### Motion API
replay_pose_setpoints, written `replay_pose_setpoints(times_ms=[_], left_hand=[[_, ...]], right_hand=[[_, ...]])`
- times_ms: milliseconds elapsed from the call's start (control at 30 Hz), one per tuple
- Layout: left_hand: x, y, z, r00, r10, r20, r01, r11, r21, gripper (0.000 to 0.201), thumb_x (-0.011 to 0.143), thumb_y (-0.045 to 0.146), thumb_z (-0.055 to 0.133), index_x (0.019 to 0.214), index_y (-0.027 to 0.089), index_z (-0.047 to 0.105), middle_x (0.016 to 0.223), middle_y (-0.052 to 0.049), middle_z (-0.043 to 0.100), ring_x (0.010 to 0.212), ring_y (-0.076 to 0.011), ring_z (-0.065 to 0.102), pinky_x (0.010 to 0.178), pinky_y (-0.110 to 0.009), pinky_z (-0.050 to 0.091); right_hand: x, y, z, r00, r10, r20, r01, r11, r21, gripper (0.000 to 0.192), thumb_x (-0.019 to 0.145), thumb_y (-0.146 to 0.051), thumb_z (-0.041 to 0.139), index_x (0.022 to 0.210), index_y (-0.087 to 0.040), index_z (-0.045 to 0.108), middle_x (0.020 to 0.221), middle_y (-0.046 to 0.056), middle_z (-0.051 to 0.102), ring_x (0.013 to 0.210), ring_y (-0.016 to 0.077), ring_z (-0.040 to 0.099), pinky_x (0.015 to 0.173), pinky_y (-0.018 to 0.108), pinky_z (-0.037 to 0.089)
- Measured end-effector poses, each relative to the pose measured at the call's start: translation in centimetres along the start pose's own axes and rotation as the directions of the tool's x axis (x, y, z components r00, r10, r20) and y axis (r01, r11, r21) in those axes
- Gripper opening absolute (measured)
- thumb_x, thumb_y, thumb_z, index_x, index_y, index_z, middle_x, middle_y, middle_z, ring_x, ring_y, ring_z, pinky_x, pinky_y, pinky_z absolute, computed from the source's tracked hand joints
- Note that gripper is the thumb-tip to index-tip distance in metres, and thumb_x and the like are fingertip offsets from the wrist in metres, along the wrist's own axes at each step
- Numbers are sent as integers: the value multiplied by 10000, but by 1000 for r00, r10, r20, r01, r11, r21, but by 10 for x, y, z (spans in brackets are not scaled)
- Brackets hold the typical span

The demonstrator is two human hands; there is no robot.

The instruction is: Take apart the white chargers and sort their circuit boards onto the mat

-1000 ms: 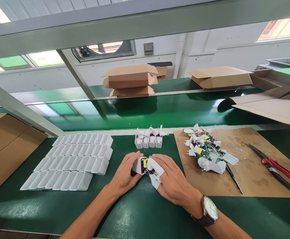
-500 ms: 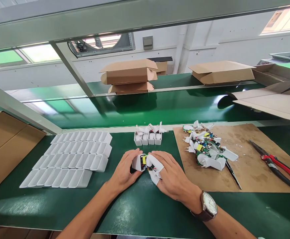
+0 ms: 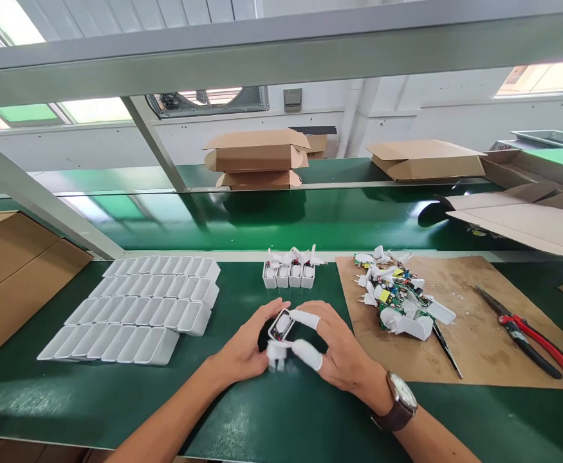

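My left hand (image 3: pixel 249 346) is closed around the side of a white charger housing (image 3: pixel 281 326), whose open end faces me with parts inside. A white plug cap (image 3: pixel 276 352) with prongs pointing down sits at its near edge. White cots cover the thumb and index finger of my right hand (image 3: pixel 336 341); their tips touch the charger at the housing rim and the cap. Beyond my hands stands a short row of filled housings (image 3: pixel 288 276) with plug caps on top. To the left are several rows of hollow white housings (image 3: pixel 136 308).
On a brown cardboard sheet (image 3: pixel 474 360) at right lie a pile of circuit boards (image 3: pixel 401 296), black tweezers (image 3: pixel 448 350) and red-handled pliers (image 3: pixel 522 331). A large carton (image 3: pixel 20 276) stands at left. Flat boxes (image 3: pixel 257 157) rest on the back shelf. A metal beam (image 3: pixel 281 54) crosses overhead.
The charger has turned upright, its open end now facing me, and the board has gone down into the housing. My right fingers have spread apart from their earlier wrap. My view has tipped upward.
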State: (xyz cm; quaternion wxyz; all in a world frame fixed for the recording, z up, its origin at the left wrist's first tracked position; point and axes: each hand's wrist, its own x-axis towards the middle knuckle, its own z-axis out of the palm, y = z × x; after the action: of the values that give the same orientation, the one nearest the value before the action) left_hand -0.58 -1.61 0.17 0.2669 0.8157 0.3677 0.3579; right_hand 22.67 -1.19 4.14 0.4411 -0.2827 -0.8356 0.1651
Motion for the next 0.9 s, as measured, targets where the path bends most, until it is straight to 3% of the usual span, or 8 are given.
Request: replay_pose_setpoints(times_ms=[67, 167, 267, 333, 500, 667, 900], left_hand=[[0, 0, 1, 998, -61, -25, 58, 992, -109, 725, 958, 181, 576, 1575, 317, 220, 1481, -128, 572, 1297, -238, 626, 1062, -454, 560], [1, 2, 0, 985, -153, -77, 131, 964, -232, 669, 965, 204, 591, 1545, 316, 276, 1462, -135, 585, 1331, -239, 607, 1047, -424, 578], [1, 3, -1, 975, -203, -91, 168, 941, -294, 649, 964, 234, 609, 1530, 316, 301, 1463, -141, 582, 1344, -245, 598, 1057, -428, 572], [0, 3, -2, 970, -221, -104, 183, 939, -293, 655, 962, 260, 622, 1532, 312, 302, 1456, -142, 591, 1340, -252, 599, 1069, -447, 561], [-1, 6, -3, 962, -226, -156, 174, 942, -288, 807, 924, 333, 706, 1571, 306, 225, 1478, -146, 577, 1304, -259, 613, 1094, -466, 523], [-1, 11, -1, 944, -289, -160, 232, 925, -301, 807, 985, 337, 624, 1602, 352, 103, 1488, -101, 581, 1324, -227, 593, 1136, -448, 465], [-3, 7, 0, 955, -201, -219, 142, 956, -258, 800, 983, 304, 628, 1603, 327, 123, 1451, -106, 604, 1302, -221, 597, 1102, -417, 482]], right_hand=[[0, 4, 1, 999, 39, -3, -39, 999, 19, 348, 988, -174, 555, 1323, -260, 591, 1195, 107, 694, 1135, 240, 669, 965, 444, 599], [-3, 11, 8, 995, 38, 91, -36, 999, -26, 411, 965, -133, 557, 1357, -254, 582, 1392, 141, 606, 1284, 258, 611, 1042, 460, 571], [-6, 16, 16, 984, 0, 180, 4, 1000, -20, 440, 973, -96, 521, 1383, -252, 560, 1379, 131, 614, 1257, 235, 631, 1027, 415, 589], [-7, 18, 18, 985, -22, 172, 28, 999, -31, 437, 978, -84, 515, 1380, -248, 560, 1302, 126, 648, 1176, 223, 670, 958, 376, 622], [-3, 19, 18, 998, -59, 10, 59, 998, -32, 400, 963, -75, 556, 1326, -242, 581, 1267, 127, 656, 1145, 226, 681, 907, 351, 628], [-4, 21, 21, 990, -7, 141, 7, 1000, 0, 350, 944, -57, 537, 1225, -236, 646, 1214, 126, 672, 1040, 224, 702, 830, 342, 633], [-13, 23, 26, 995, 3, 99, 2, 999, -48, 391, 937, -63, 526, 1268, -250, 619, 1288, 146, 642, 1098, 247, 684, 848, 374, 632]])
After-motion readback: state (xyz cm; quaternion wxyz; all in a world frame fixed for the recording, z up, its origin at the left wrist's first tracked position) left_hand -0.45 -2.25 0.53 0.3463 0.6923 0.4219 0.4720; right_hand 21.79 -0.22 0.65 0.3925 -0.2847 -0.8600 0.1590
